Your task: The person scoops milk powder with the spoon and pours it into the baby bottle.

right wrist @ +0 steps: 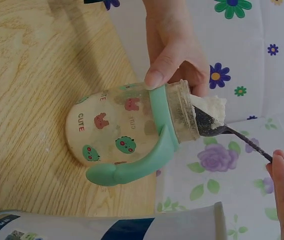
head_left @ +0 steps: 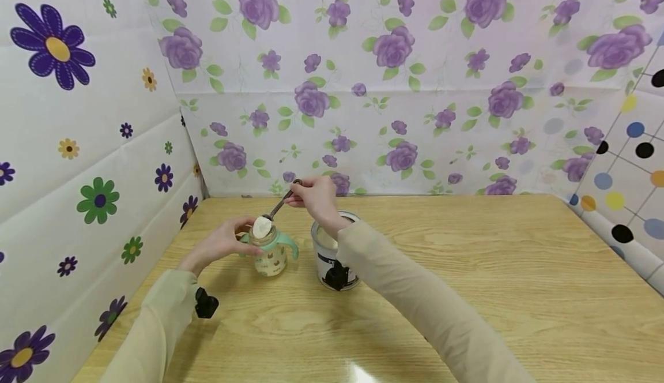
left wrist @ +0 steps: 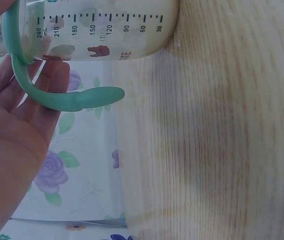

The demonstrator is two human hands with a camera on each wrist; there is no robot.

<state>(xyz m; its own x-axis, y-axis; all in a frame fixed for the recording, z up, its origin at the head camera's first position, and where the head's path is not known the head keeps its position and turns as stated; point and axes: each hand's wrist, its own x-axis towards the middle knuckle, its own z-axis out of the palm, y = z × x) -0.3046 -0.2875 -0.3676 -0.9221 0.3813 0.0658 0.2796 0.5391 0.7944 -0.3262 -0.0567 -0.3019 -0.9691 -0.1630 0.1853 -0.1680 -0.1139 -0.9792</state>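
A clear baby bottle [head_left: 271, 261] with a mint-green two-handled collar stands uncapped on the table. My left hand [head_left: 231, 240] grips it around the collar, thumb on the near side in the right wrist view. A dark spoon [head_left: 282, 203] is pinched by its handle in my right hand [head_left: 317, 197]. White powder [right wrist: 213, 110] is heaped on the spoon's bowl, which tilts at the bottle's open mouth. Measuring marks and pale contents show through the bottle wall [left wrist: 106, 30] in the left wrist view. Below my right wrist stands an open tin [head_left: 327, 256], partly hidden by the forearm.
The wooden table [head_left: 467, 267] reaches to a back wall covered in purple-rose cloth [head_left: 363, 112]. Flower-print cloth [head_left: 104, 141] hangs at the left and dotted cloth [head_left: 633, 164] at the right. The tin stands close to the bottle's right.
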